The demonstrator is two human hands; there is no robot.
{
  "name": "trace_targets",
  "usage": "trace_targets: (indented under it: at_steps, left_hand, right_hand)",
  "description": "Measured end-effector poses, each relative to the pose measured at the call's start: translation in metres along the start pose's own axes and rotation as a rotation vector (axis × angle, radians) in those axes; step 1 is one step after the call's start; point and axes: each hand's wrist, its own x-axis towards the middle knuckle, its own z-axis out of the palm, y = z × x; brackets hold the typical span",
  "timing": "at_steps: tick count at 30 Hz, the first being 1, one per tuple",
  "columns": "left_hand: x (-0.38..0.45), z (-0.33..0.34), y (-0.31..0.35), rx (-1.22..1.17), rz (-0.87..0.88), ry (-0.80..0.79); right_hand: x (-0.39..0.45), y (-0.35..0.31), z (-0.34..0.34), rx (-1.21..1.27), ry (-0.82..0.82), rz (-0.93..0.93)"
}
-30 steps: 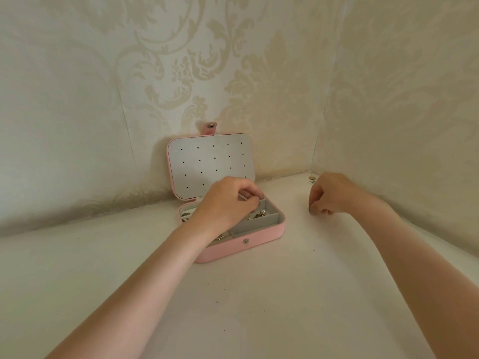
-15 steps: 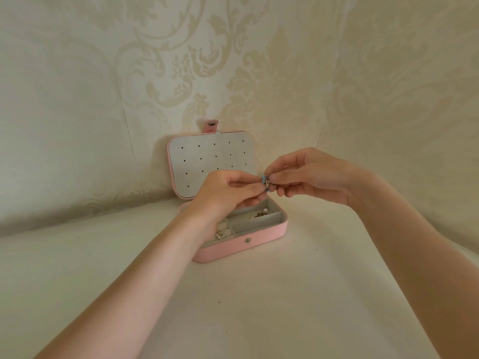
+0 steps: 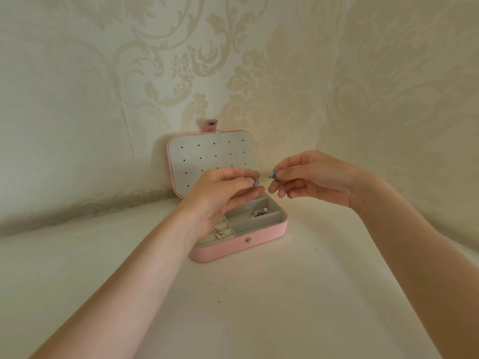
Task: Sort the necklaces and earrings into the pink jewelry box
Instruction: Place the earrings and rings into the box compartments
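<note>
A small pink jewelry box (image 3: 234, 248) with rounded corners sits open on a plain white surface (image 3: 259, 307), close to a corner made by cream walls (image 3: 77, 99) with a pale leafy pattern. Its lid (image 3: 207, 156) stands up at the back and leans on the wall. The inside of the lid is grey with rows of little black holes, and a pink tab with a metal snap (image 3: 211, 124) sticks up from its top edge. A second round metal snap (image 3: 248, 240) sits on the front wall of the box. No words or brand marks can be read anywhere. The inside of the box is split into grey parts. In the front left part, with its soft rolls, lies a gold earring with a sparkly square charm (image 3: 219, 233). In a middle part on the right lies a little heap of gold jewelry with a white pearl (image 3: 259, 213). Both hands are held in the air above the box. The left hand (image 3: 220, 193) and the right hand (image 3: 313, 177) each pinch one end of a thin gold piece of jewelry (image 3: 263, 178) with a tight finger-and-thumb grip, and it stretches across the small gap between them. It is too small to tell if it is a necklace or an earring. The fingernails (image 3: 272, 173) are painted light blue.
</note>
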Motion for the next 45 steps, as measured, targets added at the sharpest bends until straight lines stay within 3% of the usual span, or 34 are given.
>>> trace_targets:
  at_steps: [4,15,19,22,26,30,34,37,40,42,45]
  left_hand:
    - [0.000,0.000,-0.001,-0.020,0.013,0.000]
    - [0.002,-0.003,0.000,0.241,0.116,0.072]
    - [0.007,-0.012,-0.002,0.745,0.250,0.147]
    - [0.010,-0.017,-0.004,1.104,0.307,0.091]
    - [0.014,-0.014,-0.007,1.473,0.332,-0.013]
    - [0.018,-0.007,-0.012,1.614,0.418,0.035]
    - [0.018,-0.004,-0.012,1.625,0.440,0.039]
    - [0.015,-0.007,0.003,1.225,0.383,0.143]
    - [0.000,-0.019,0.017,0.712,0.268,0.196]
    - [-0.011,-0.029,0.019,0.566,0.181,0.187]
    - [-0.024,-0.042,0.019,0.479,0.135,0.181]
  right_hand:
    - [0.002,0.003,-0.003,-0.010,0.053,-0.010]
    - [0.005,0.005,-0.002,-0.068,0.085,-0.024]
    - [0.009,0.010,0.007,-0.360,0.130,-0.026]
    - [0.015,0.015,0.016,-0.664,0.131,-0.011]
    - [0.017,0.011,0.021,-0.621,0.180,-0.080]
    - [0.015,0.007,0.027,-0.545,0.133,-0.105]
    - [0.014,0.008,0.031,-0.542,0.124,-0.097]
    - [0.015,0.007,0.034,-0.475,0.185,-0.159]
    - [0.012,0.003,0.044,-0.186,0.149,-0.221]
    - [0.010,0.000,0.054,-0.005,0.086,-0.222]
    - [0.010,-0.004,0.071,0.068,0.078,-0.235]
